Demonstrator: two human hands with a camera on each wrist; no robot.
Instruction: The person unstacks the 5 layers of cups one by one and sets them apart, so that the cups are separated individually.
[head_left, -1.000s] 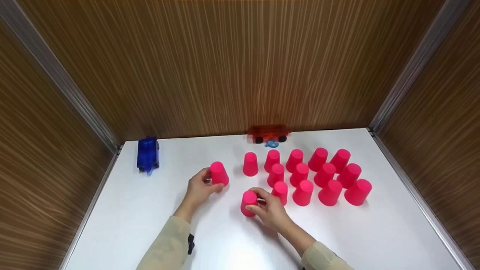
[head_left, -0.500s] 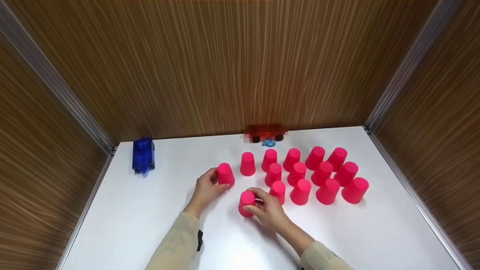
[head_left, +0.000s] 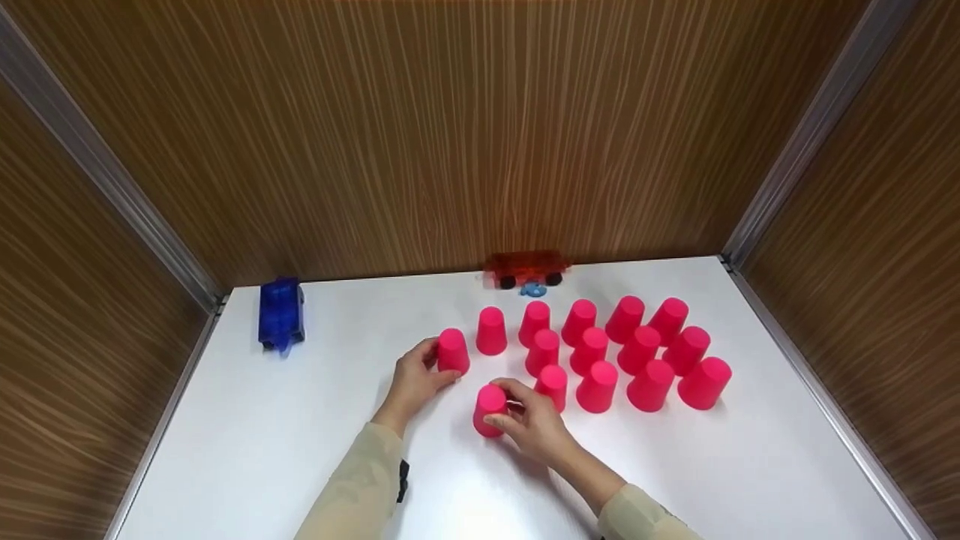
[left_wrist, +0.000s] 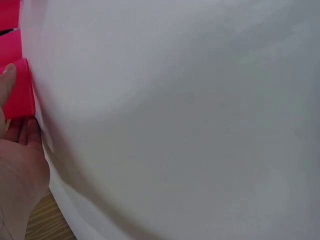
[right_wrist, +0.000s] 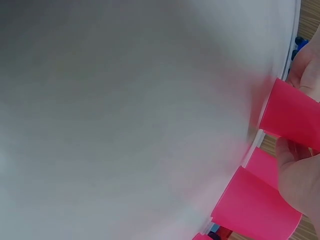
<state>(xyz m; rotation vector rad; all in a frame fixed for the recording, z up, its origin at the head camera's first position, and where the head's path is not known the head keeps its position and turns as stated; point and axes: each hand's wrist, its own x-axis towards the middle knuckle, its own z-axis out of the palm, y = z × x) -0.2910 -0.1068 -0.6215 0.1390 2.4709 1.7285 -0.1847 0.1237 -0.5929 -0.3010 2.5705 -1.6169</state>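
Note:
My left hand [head_left: 415, 376] grips a pink cup [head_left: 453, 352] standing upside down on the white table, thumb at its near side. Just to the right of it, a small gap away, stands the leftmost cup [head_left: 491, 331] of the back row. Nearer the front, my right hand [head_left: 538, 426] holds another upside-down pink cup [head_left: 489, 411] between thumb and fingers. In the left wrist view the left hand [left_wrist: 22, 167] has its fingertips at the cup's [left_wrist: 21, 95] base. The right wrist view has the right hand [right_wrist: 300, 185] around its cup [right_wrist: 292, 117].
Several more upside-down pink cups [head_left: 591, 351] stand in rows on the right of the table [head_left: 337, 450]. A blue toy car [head_left: 281, 313] is at the back left. By the back panel sit a red toy car [head_left: 529, 266] and a small light-blue piece [head_left: 534, 289].
My left hand has slid its cup to the right, closer to the back row's leftmost cup, then slowed. The right hand keeps its hold in about the same place. The head view has shifted slightly.

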